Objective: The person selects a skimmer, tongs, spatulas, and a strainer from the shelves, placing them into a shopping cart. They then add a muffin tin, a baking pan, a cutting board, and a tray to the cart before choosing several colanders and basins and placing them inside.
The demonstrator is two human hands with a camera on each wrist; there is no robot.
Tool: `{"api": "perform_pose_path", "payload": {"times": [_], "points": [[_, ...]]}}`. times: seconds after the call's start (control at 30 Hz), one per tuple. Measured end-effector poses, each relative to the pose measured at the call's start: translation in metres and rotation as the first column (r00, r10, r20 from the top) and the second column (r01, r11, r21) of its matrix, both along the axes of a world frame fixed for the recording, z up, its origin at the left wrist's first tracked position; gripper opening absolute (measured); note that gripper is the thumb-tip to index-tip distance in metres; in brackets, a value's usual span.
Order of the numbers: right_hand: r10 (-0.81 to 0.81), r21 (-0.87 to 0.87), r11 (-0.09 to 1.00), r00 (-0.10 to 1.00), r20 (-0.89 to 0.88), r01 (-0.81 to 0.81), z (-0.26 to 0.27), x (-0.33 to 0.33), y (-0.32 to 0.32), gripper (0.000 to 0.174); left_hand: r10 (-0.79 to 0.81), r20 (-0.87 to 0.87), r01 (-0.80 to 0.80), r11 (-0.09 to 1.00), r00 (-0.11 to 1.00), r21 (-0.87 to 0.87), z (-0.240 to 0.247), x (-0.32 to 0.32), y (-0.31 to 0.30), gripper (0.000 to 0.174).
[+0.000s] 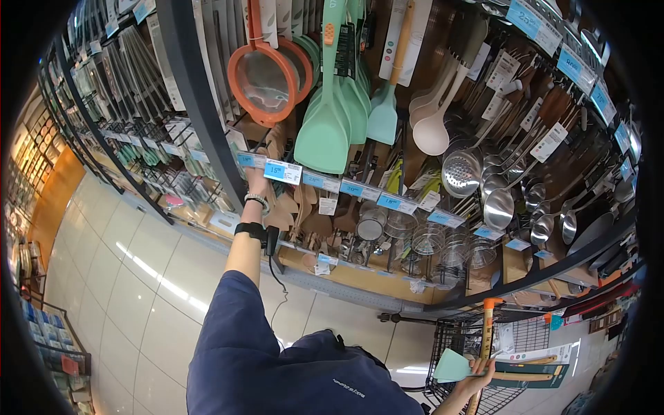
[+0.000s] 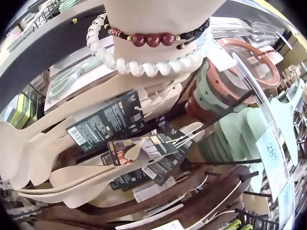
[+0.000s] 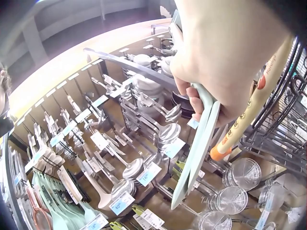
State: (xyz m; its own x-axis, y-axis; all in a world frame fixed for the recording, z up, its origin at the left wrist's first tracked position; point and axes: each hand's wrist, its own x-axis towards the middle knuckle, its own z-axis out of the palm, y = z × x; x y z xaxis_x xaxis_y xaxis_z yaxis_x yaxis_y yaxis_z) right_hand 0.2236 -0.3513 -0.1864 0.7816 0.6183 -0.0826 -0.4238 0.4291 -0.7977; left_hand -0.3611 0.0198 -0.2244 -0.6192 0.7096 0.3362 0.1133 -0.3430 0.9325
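Right hand (image 1: 477, 379) grips a mint spatula (image 1: 453, 366), blade pointing left, and an upright wooden handle (image 1: 488, 325); grip of left hand (image 1: 257, 181) hidden

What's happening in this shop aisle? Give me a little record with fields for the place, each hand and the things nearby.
Place: shop aisle, rack hung with kitchen tools
Left hand: raised among wooden spatulas; its grip is hidden behind price tags
Left wrist: bead bracelets
Right hand: low, holds a mint spatula above a wire cart
Nearby: mint turners, orange sieve, steel ladles
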Motion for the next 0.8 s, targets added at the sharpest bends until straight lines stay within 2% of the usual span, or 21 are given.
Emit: {"api": "perform_pose_path", "payload": {"times": [0.03,0.13,0.23,0.4,0.5,0.57,0.63,0.7,0.73,0.8], "points": [[0.003,-0.001,1.0,1.0,-0.001,-0.003,0.002,-0.002,0.001,0.018,-0.051,0.019,0.052,0.999,0.999,-0.014,0.009,0.002,-0.007,0.031],[0.006,0.004,1.0,1.0,-0.023,-0.006,0.004,-0.003,0.005,0.019,-0.031,-0.04,0.031,1.0,0.999,-0.004,0.001,-0.004,0.0,0.031],[0.066,0.035,0.997,0.996,-0.06,-0.064,-0.003,0.004,0.005,0.019,-0.068,-0.013,0.068,0.998,0.998,0.0,-0.001,-0.003,-0.001,0.032],[0.075,0.046,0.996,0.996,-0.053,-0.072,-0.002,-0.002,0.005,0.019,-0.024,-0.048,0.021,0.997,0.999,-0.072,0.0,0.003,-0.01,0.032],[0.084,0.054,0.995,0.995,-0.048,-0.081,-0.006,0.003,0.001,0.021,-0.011,-0.051,0.012,1.0,0.999,0.028,0.001,0.011,-0.011,0.026],[0.08,0.065,0.995,0.995,-0.052,-0.076,-0.006,0.003,-0.002,0.022,0.071,0.017,-0.072,0.996,0.997,0.049,0.017,0.027,-0.021,0.023],[0.076,0.074,0.995,0.996,-0.054,-0.072,-0.003,0.001,-0.005,0.023,0.079,0.021,-0.08,0.996,0.997,0.033,0.018,0.029,-0.022,0.02],[0.021,-0.007,1.0,1.0,-0.017,-0.021,0.003,-0.005,-0.008,0.027,-0.017,0.174,-0.005,0.992,0.985,0.129,0.008,0.023,-0.014,0.015],[0.019,-0.005,1.0,1.0,-0.02,-0.019,0.001,-0.004,-0.008,0.027,-0.085,0.238,0.053,0.989,0.968,0.137,0.018,0.026,-0.022,0.015],[0.025,-0.014,1.0,0.999,-0.034,-0.026,-0.005,-0.001,-0.01,0.032,-0.102,0.263,0.078,0.992,0.959,0.099,0.021,0.022,-0.026,0.015]]}}
